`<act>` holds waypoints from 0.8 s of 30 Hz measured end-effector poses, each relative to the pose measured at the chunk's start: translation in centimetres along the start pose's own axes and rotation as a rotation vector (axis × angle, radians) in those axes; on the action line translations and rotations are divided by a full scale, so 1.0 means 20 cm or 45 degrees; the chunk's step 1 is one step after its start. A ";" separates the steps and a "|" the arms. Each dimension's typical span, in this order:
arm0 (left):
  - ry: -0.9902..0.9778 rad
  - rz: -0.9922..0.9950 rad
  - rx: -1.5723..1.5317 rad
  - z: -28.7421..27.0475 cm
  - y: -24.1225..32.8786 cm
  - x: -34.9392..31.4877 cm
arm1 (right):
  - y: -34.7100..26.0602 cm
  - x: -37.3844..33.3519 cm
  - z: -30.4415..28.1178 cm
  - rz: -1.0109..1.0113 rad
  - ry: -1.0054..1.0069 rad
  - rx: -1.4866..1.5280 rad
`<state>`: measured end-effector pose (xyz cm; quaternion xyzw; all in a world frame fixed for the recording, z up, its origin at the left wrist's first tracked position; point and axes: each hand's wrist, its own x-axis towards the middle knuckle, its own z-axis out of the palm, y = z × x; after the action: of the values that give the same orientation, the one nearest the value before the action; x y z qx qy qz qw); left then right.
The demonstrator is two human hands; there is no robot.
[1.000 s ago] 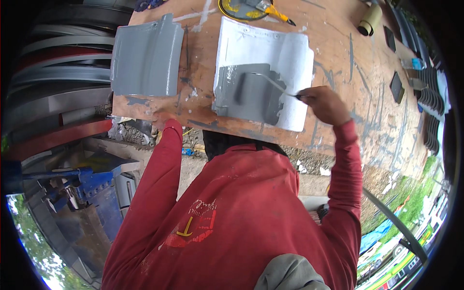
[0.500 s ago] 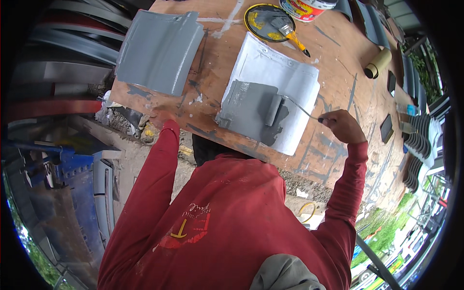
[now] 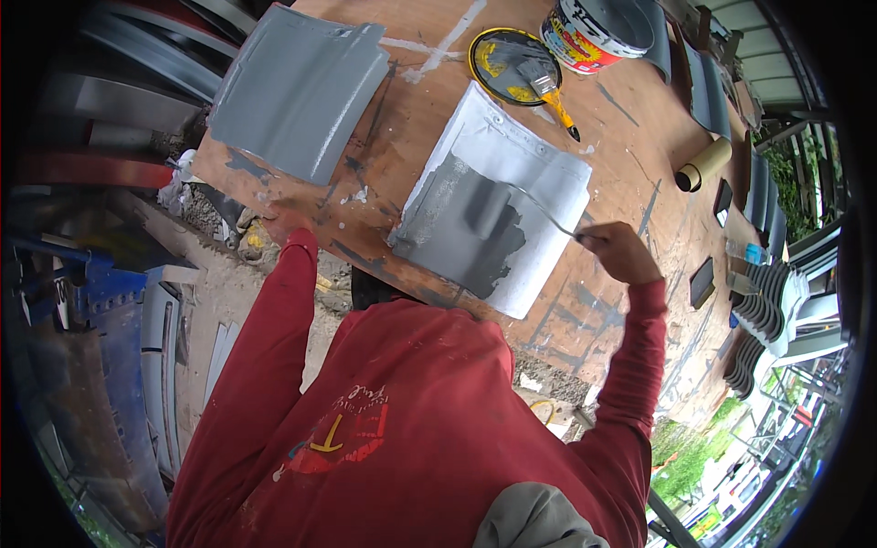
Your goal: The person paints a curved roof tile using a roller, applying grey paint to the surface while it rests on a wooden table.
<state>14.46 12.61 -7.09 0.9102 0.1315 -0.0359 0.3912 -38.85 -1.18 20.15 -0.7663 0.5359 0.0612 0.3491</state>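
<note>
My right hand [image 3: 627, 254] is closed on the handle of a small paint roller [image 3: 541, 208], whose thin wire reaches left. Its grey roller sleeve lies on a curved roof tile [image 3: 539, 265], touching the wet grey paint. The tile is white at its far and right sides and grey across the middle and near left, with a ragged border between. My left hand [image 3: 290, 222] rests at the table's near left edge, holding nothing that I can see; its fingers lie along the wood. Beyond it sits a fully grey roof tile [image 3: 297, 91].
A black lid [image 3: 498, 68] bearing a yellow-handled paintbrush [image 3: 554, 96] lies behind the white tile, beside a paint bucket [image 3: 585, 41]. On the right of the wooden table [image 3: 639, 137] are a cardboard tube [image 3: 703, 164], two dark phone-like slabs and stacked curved tiles [image 3: 766, 301].
The roller has moved on the tile to a spot farther from the near edge, with my right hand following. Grey paint covers slightly more near it. My left hand stays on the edge; the view has shifted.
</note>
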 end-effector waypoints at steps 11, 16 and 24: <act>-0.008 -0.008 0.114 0.01 -0.02 0.03 | -0.18 0.22 0.09 -0.198 0.068 0.110; -0.025 0.014 0.088 0.00 -0.03 0.01 | -0.18 0.18 0.05 -0.120 0.022 0.007; 0.029 0.028 0.082 -0.01 -0.04 0.07 | -0.12 0.04 -0.33 0.197 -0.092 -0.217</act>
<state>15.52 13.49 -7.76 0.9239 0.1247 -0.0254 0.3607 -38.35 -5.33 25.95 -0.7469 0.5733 0.1608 0.2960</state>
